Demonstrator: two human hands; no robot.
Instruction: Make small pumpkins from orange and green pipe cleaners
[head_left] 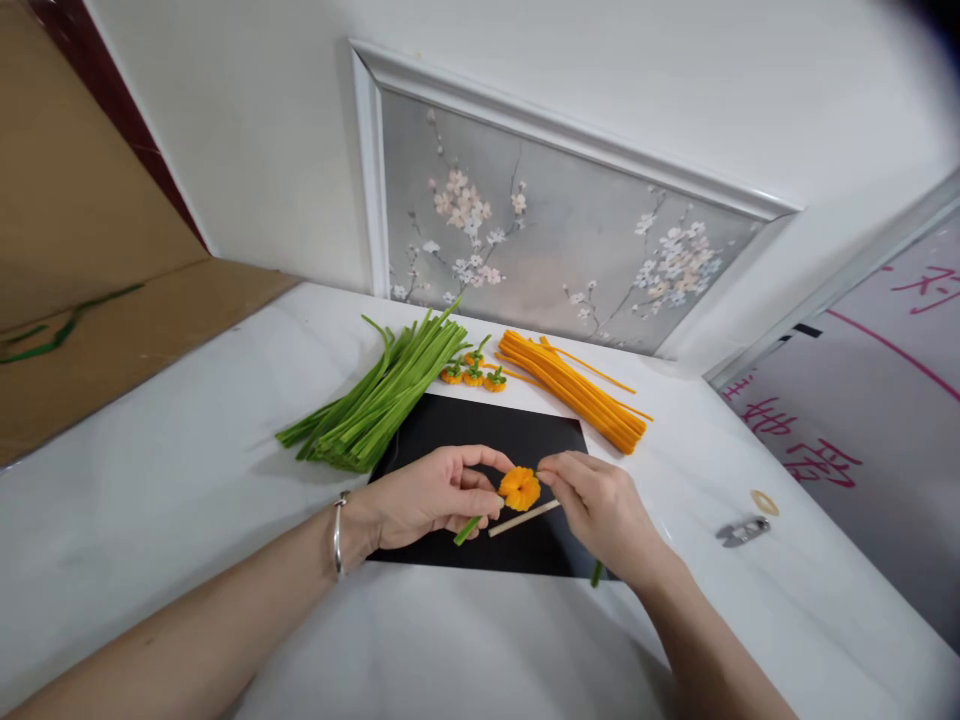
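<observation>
Here | hands: two | orange rosette between: one | green-topped rosettes: four

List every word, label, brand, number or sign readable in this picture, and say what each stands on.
"对": probable reading, pink handwriting by the picture's right edge, on the white board.
Other pink characters: lower on the same board, slanted; I cannot read them with certainty.
Metal snips: any marking is too small to read.
Orange flower and black mat: no text shows.
No brand or number is legible.
</observation>
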